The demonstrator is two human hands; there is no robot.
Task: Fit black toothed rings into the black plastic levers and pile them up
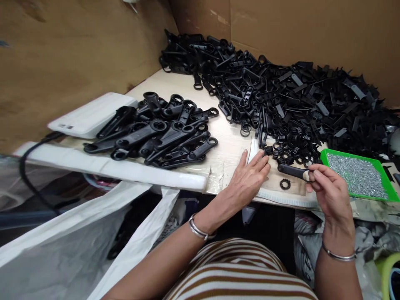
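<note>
My right hand (333, 191) is closed on one end of a black plastic handle-shaped part (292, 170), holding it over the front of the table. Fingers stretched out, my left hand (250, 175) lies across a white strip (253, 149). Its fingertips are beside a small black toothed ring (268, 151) at the edge of a heap of such rings (293, 149); whether they touch it I cannot tell. Below the held part, a single black toothed ring (285, 184) lies flat on the table.
A large pile of black plastic parts (250, 83) covers the back. Finished-looking black arms (168, 129) are heaped at left by a white box (93, 112) with a cable. A green tray (387, 183) at right holds small metal screws. A white bag (131, 250) hangs in front.
</note>
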